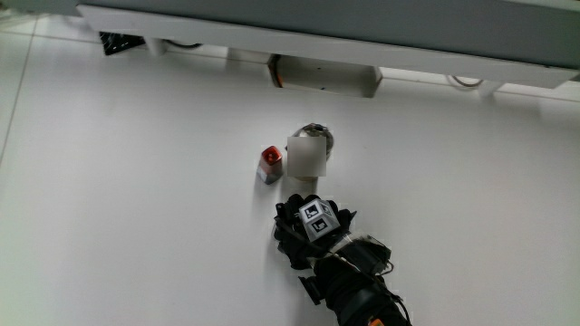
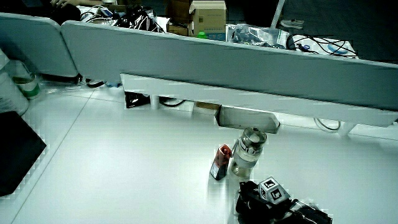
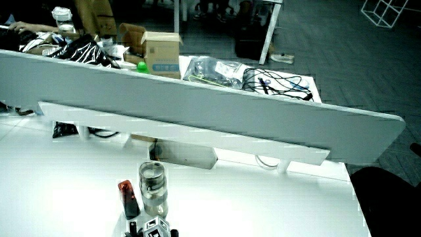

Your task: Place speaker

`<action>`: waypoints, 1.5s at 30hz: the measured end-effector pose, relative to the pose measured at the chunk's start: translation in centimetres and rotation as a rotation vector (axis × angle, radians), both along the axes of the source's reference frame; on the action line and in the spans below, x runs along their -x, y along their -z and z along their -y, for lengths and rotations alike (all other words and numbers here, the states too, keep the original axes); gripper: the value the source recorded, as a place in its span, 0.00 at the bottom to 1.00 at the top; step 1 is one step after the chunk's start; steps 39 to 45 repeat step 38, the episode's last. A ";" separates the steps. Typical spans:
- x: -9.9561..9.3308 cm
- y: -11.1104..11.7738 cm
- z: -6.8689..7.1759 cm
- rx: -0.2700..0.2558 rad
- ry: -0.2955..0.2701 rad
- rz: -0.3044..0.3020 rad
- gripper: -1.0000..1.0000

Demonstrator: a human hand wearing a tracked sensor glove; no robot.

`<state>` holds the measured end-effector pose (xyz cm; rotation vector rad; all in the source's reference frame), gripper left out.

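Note:
A clear cylinder with a metal top stands upright on the white table. It also shows in both side views. Touching or nearly touching it stands a small dark block with a red top. The gloved hand, with the patterned cube on its back, rests low on the table just nearer to the person than the cylinder. I cannot tell whether the hand touches the cylinder's base. Nothing in view is plainly a speaker.
A low grey partition runs along the table's edge, with a white box and cables under it. A black item lies by the partition. In a side view a dark flat pad and a bottle sit at the table's edge.

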<state>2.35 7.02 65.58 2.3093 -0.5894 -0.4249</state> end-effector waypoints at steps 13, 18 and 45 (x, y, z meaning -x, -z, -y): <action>1.5 -2.2 -1.6 0.052 0.102 -0.142 0.50; 2.1 -2.9 -2.1 0.121 0.082 -0.122 0.43; -2.3 -0.6 -5.3 0.141 -0.066 0.179 0.00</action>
